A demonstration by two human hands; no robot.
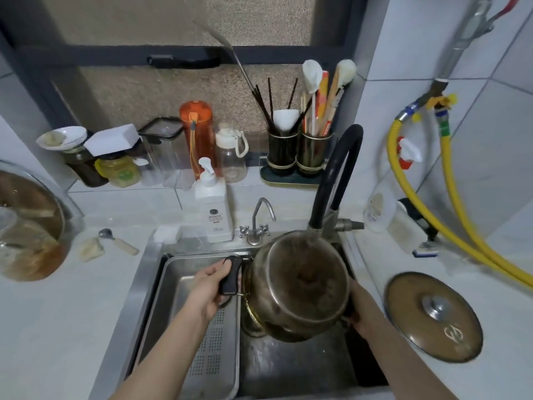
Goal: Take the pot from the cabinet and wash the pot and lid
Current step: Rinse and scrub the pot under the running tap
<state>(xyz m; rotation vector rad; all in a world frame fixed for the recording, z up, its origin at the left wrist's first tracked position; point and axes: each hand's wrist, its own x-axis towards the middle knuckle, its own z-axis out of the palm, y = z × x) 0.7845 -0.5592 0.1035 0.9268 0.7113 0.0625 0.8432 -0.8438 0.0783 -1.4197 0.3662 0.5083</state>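
We hold the tarnished round metal pot (300, 287) tilted over the steel sink (150, 272), our left hand (212, 284) gripping its black handle (230, 275), right hand (362, 311) clasping the opposite side, brown-tinted glass lid (432, 316) on the countertop's right edge

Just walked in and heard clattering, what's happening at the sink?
A person holds a pot over the sink, tilted under the black faucet. The left hand grips its black handle; the right hand holds the opposite side. The lid lies on the counter to the right, apart from the pot.
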